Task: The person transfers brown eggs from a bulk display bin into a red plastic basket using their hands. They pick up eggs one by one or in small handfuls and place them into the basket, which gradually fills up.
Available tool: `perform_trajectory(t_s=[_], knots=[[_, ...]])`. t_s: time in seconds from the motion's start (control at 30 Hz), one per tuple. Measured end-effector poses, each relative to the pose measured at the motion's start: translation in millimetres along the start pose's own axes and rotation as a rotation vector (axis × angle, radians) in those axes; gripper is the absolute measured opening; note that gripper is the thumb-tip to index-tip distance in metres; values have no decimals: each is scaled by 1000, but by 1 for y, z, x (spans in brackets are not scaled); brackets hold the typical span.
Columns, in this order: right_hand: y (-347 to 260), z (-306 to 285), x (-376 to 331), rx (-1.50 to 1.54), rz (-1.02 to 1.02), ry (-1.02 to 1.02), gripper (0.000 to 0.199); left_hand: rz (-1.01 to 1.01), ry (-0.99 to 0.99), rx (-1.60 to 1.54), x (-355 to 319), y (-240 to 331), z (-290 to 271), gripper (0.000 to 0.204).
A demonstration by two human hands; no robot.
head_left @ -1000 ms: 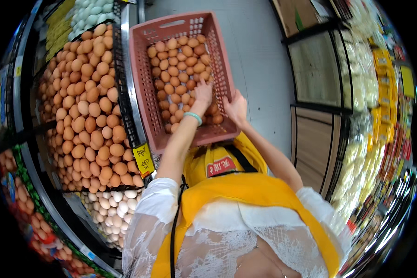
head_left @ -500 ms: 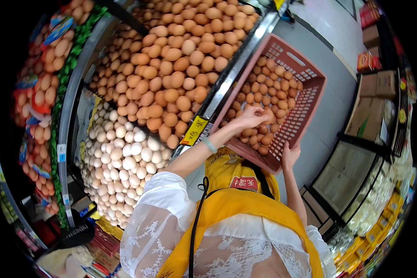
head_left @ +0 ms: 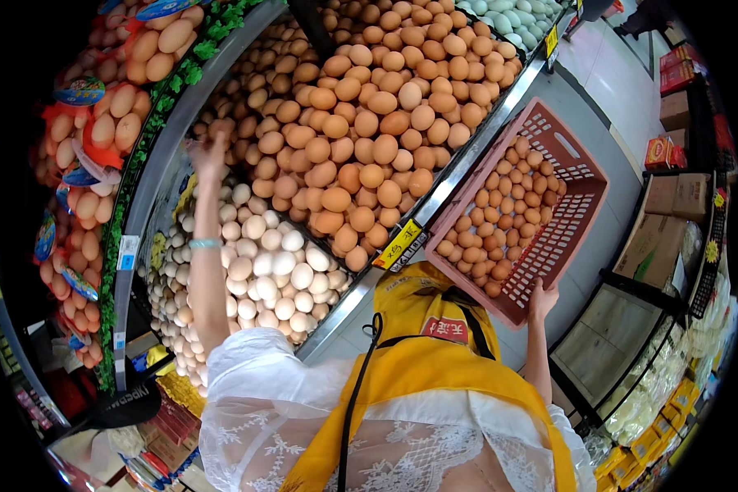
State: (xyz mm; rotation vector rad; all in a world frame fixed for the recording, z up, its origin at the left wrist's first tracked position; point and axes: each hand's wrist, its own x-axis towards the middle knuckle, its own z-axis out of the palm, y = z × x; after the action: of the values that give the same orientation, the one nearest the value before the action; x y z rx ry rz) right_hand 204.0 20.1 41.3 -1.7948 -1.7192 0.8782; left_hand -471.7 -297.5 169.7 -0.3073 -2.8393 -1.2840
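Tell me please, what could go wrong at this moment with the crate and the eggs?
1. Only the right hand steadies the pink crate, which leans on the display's edge full of brown eggs; it might tip or slide.
2. The left hand reaches far over the heaped brown eggs on the display; the forearm passes just above the white eggs and could knock some loose.

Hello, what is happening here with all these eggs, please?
A person in a yellow apron stands at a shop display of loose eggs. The right hand grips the near rim of a pink plastic basket, partly filled with brown eggs and resting on the display's edge. The left hand reaches out over the heap of brown eggs in the bin, beside the bin of white eggs. Whether it holds an egg is unclear.
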Motion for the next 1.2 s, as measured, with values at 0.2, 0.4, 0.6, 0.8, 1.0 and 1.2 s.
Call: perform_trajectory(t_s=[0.2,0.4,0.6,0.8,1.0,1.2], knots=[[-2,-7,-3,-139,11,50,28,26,-61,696,104,-73,15,59],[-11,-3,-3,-158,73,33,31,-40,-245,876,136,-129,17,54],[-9,-9,-10,-115,79,73,29,-91,161,349,41,-41,35,41],[-3,-5,-4,-233,29,80,30,560,79,-541,-205,181,32,21],[1,1,0,-121,76,92,33,1031,261,-1091,-303,356,-14,27],[-2,-3,-4,-118,177,104,36,1136,-176,-1226,-344,393,-27,20]])
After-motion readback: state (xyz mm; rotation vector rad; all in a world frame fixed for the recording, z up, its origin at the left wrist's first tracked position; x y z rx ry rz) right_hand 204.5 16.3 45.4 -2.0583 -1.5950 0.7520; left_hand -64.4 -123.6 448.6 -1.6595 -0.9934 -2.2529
